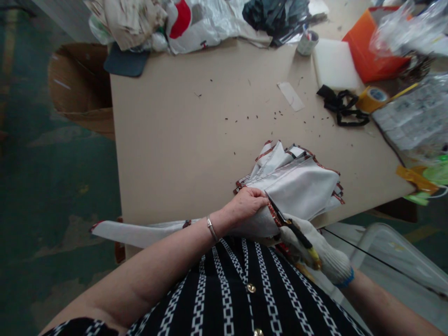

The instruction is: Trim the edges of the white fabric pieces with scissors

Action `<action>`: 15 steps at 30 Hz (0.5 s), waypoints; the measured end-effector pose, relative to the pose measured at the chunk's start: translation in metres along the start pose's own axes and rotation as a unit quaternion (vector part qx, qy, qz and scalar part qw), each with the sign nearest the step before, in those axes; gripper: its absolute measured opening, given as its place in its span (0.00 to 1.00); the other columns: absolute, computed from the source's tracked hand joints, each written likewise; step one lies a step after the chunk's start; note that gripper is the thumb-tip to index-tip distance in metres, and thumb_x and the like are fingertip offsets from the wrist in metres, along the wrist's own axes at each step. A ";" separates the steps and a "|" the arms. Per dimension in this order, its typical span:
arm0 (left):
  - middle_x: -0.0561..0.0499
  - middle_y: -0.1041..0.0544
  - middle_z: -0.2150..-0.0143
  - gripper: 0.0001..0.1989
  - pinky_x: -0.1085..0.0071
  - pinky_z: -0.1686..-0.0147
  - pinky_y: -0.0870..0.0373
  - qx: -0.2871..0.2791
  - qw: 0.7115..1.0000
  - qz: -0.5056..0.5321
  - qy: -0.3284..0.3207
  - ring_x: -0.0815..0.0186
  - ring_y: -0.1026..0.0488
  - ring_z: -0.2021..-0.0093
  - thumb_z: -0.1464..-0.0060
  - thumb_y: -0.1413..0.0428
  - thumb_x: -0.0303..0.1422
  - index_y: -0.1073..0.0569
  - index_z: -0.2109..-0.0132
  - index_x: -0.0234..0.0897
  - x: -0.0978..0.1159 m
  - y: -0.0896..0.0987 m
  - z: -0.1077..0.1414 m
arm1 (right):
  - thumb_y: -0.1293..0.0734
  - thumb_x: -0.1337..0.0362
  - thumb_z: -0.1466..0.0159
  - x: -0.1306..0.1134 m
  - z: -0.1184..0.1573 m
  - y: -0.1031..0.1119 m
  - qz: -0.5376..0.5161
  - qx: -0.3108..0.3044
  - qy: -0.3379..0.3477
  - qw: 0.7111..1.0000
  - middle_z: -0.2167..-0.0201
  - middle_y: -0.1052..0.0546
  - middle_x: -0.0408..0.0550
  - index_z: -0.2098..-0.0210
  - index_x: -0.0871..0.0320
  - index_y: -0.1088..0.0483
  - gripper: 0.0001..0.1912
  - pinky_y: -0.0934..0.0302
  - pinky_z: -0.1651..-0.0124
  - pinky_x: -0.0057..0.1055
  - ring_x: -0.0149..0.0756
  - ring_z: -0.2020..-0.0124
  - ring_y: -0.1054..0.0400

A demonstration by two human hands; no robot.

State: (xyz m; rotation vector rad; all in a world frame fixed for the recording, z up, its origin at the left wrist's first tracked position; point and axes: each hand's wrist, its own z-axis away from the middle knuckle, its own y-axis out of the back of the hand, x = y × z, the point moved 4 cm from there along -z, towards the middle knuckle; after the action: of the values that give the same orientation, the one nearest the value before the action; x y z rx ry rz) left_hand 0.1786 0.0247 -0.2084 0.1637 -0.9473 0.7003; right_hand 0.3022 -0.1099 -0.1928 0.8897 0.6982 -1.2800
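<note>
My left hand (245,205), bare with a metal bracelet on the wrist, presses down on a stack of white fabric pieces (297,184) edged with red-brown trim, at the near edge of the table. My right hand (315,252) wears a white knit glove and grips small black-bladed snips (280,215) with a yellow handle. The blades touch the trimmed edge of the fabric right beside my left fingers. A long white strip of the fabric (136,232) hangs off the table edge to the left.
The tan table (182,140) carries small dark thread clippings, a black strap (341,106), a yellow tape roll (373,99), a white block (334,64), an orange box (367,46), a cup (307,43) and plastic bags at the back. A cardboard box (79,86) stands at left, a clear bin (395,254) at lower right.
</note>
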 end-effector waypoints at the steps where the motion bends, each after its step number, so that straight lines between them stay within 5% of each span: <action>1: 0.56 0.33 0.79 0.06 0.73 0.74 0.43 -0.004 1.000 -0.011 -0.002 0.73 0.41 0.77 0.52 0.47 0.29 0.28 0.75 0.34 0.001 0.000 0.001 | 0.35 0.50 0.37 -0.004 0.002 0.001 0.010 -0.012 -0.003 1.000 0.65 0.22 0.46 0.57 0.54 0.27 0.16 0.31 0.57 0.38 0.43 0.64 0.28; 3: 0.55 0.31 0.78 0.07 0.73 0.73 0.41 -0.016 0.999 -0.048 -0.019 0.72 0.39 0.76 0.50 0.47 0.29 0.27 0.73 0.34 0.004 -0.002 0.007 | 0.33 0.53 0.38 -0.015 0.008 0.006 0.044 -0.001 -0.007 0.999 0.59 0.23 0.47 0.50 0.52 0.29 0.19 0.31 0.53 0.40 0.43 0.60 0.28; 7: 0.50 0.26 0.69 0.07 0.70 0.62 0.34 -0.043 0.979 -0.115 -0.162 0.67 0.31 0.65 0.48 0.45 0.28 0.24 0.71 0.36 0.026 -0.014 0.032 | 0.27 0.58 0.45 -0.039 0.015 0.009 0.043 0.137 0.039 0.989 0.58 0.23 0.43 0.42 0.45 0.36 0.32 0.29 0.55 0.40 0.40 0.62 0.27; 10: 0.48 0.26 0.64 0.06 0.68 0.56 0.33 -0.029 0.961 -0.125 -0.243 0.65 0.30 0.60 0.46 0.45 0.30 0.23 0.68 0.36 0.042 -0.015 0.057 | 0.27 0.62 0.45 -0.058 0.007 -0.010 -0.030 0.110 0.118 0.986 0.50 0.25 0.44 0.42 0.44 0.37 0.32 0.30 0.50 0.39 0.40 0.55 0.27; 13: 0.48 0.25 0.61 0.08 0.70 0.59 0.33 -0.038 0.966 -0.151 -0.205 0.66 0.30 0.61 0.45 0.44 0.30 0.23 0.58 0.36 0.038 0.003 0.079 | 0.29 0.64 0.43 -0.074 -0.001 -0.026 -0.026 0.023 0.124 0.992 0.48 0.26 0.46 0.44 0.48 0.34 0.27 0.31 0.48 0.39 0.42 0.52 0.28; 15: 0.50 0.24 0.63 0.12 0.71 0.63 0.34 -0.052 0.968 -0.206 -0.134 0.67 0.30 0.65 0.44 0.45 0.32 0.25 0.53 0.38 0.023 0.027 0.093 | 0.31 0.63 0.42 -0.082 0.003 -0.019 0.013 0.028 0.078 0.996 0.57 0.23 0.46 0.44 0.50 0.33 0.26 0.27 0.58 0.35 0.39 0.62 0.26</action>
State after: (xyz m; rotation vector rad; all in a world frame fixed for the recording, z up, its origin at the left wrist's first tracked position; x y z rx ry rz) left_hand 0.1070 0.0176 -0.1401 0.3578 -1.1612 0.2456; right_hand 0.2689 -0.0722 -0.1248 1.0500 0.7750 -1.2210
